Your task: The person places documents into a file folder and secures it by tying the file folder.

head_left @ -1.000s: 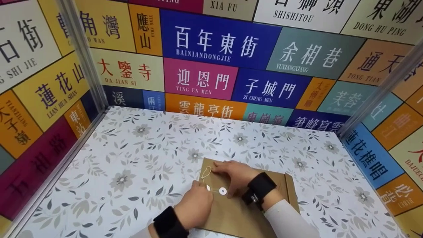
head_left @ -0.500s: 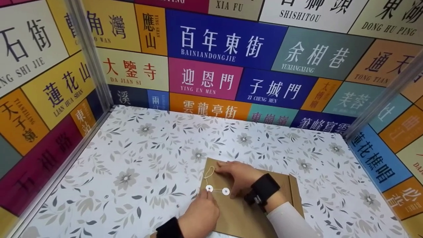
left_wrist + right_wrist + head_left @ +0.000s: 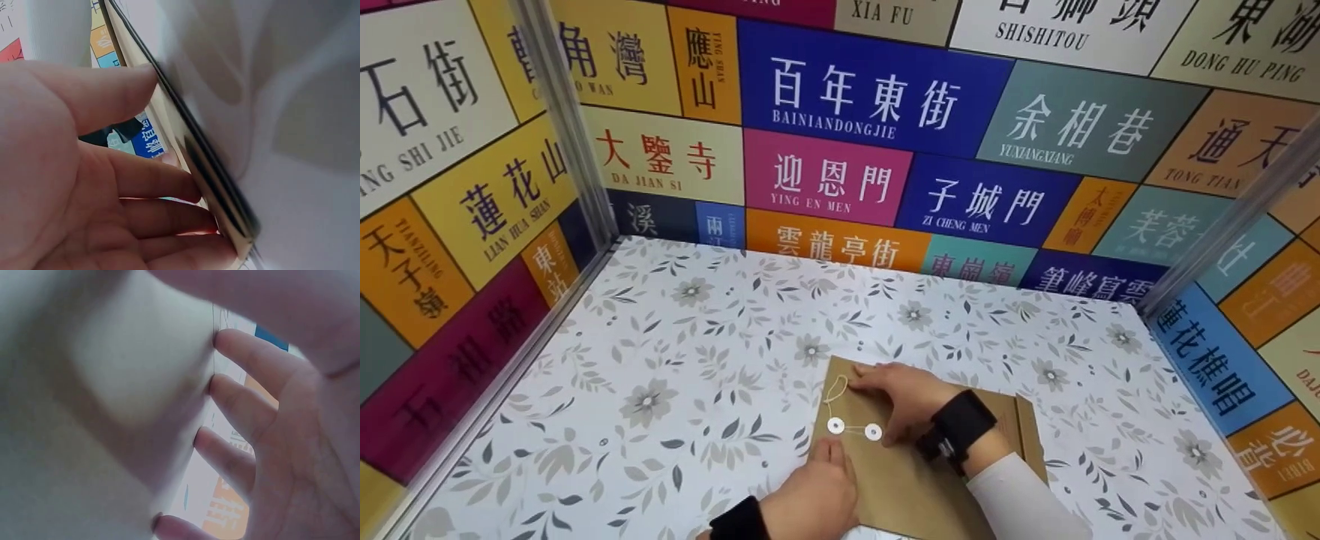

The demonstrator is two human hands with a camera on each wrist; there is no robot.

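A brown string-tie envelope point(image 3: 915, 487) lies on the table in the head view. Two white round buttons point(image 3: 835, 426) sit on it with a pale string point(image 3: 849, 429) running between them. The string's loose loop lies toward the far left corner. My left hand point(image 3: 819, 487) touches the envelope's left side just below the left button, its fingers extended; the left wrist view has thumb and fingertips against the envelope's edge point(image 3: 216, 183). My right hand point(image 3: 911, 394) rests on the envelope near the far edge, fingers spread, fingertips on the brown surface point(image 3: 90, 410) in the right wrist view.
The table point(image 3: 720, 360) has a white cloth with grey flowers and leaves. Walls of coloured panels point(image 3: 874, 97) with place names stand behind and at both sides. Metal posts point(image 3: 574, 127) mark the corners.
My left hand has let go of the string by the left button and drawn back toward me, baring that button. The right hand has kept its place on the envelope. The view shifted slightly.
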